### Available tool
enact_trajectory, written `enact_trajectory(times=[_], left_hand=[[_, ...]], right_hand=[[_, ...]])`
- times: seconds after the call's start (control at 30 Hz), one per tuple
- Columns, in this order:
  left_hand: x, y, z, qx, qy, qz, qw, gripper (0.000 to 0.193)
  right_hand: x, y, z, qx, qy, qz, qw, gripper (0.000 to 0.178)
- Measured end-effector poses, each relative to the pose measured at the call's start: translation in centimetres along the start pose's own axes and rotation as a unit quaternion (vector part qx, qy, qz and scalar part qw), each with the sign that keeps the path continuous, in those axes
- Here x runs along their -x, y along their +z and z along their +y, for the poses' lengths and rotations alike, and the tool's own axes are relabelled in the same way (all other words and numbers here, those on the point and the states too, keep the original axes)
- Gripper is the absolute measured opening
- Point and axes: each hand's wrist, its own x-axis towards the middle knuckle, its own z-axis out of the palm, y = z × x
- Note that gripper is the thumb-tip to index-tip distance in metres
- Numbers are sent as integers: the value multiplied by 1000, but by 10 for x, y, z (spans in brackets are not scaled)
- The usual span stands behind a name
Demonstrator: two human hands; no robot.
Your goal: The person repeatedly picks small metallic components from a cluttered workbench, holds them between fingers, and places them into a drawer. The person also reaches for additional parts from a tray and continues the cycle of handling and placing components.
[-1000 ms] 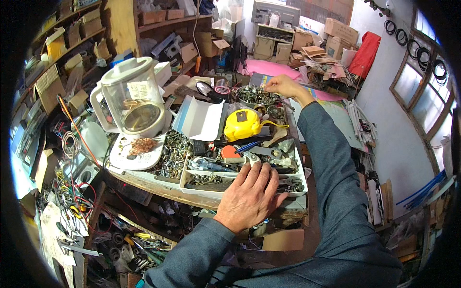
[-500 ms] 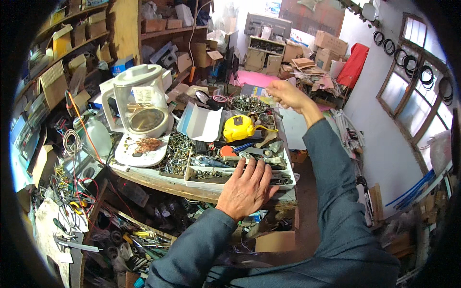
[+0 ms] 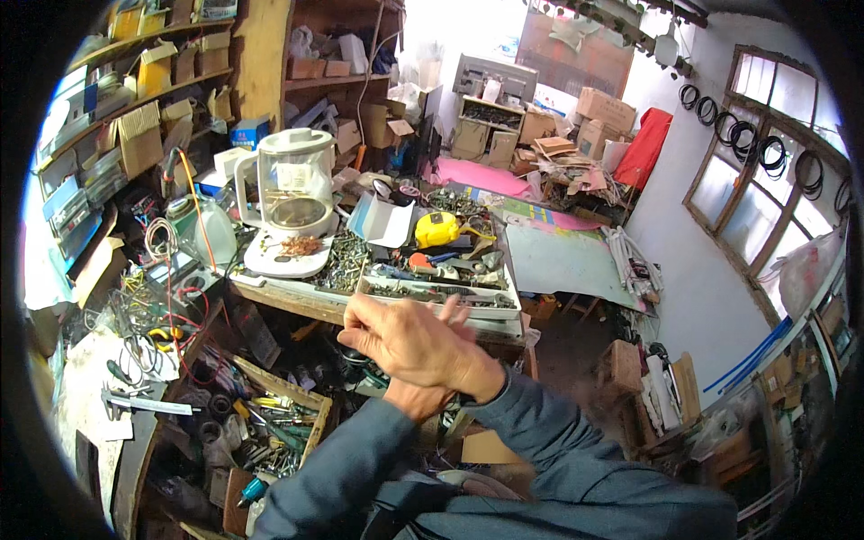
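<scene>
My right hand crosses over my left one just in front of the workbench edge. Its fingers are closed and curled toward the left; whatever they may pinch is hidden. Behind it, my left hand is mostly covered, with its fingertips spread out past the right wrist, near the white tray. That tray holds hand tools and small metal parts. A yellow tape measure lies among them, close to a folded white and blue card box.
A glass-sided kettle stands on a white base at the bench's left. Loose screws cover the bench beside it. An open drawer of tools sits below. A pale board lies to the right.
My right hand has swung from the far right of the bench back toward me and over my left hand. The left hand has shifted slightly off the tray's front edge. The view has turned.
</scene>
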Motion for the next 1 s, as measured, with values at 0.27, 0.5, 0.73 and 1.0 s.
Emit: enact_trajectory(times=[0.27, 0.5, 0.73, 1.0], left_hand=[[151, -73, 103, 414, -258, 329, 809, 48], [203, -90, 124, 436, -50, 420, 794, 50], [254, -126, 157, 346, -86, 530, 769, 31], [288, -179, 160, 266, -138, 541, 786, 22]], right_hand=[[42, 130, -22, -49, -87, -5, 995, 22], [28, 208, -61, -77, -239, -26, 968, 22], [16, 259, -91, -128, -289, -4, 949, 18], [1, 287, -90, -379, -97, -3, 920, 12]])
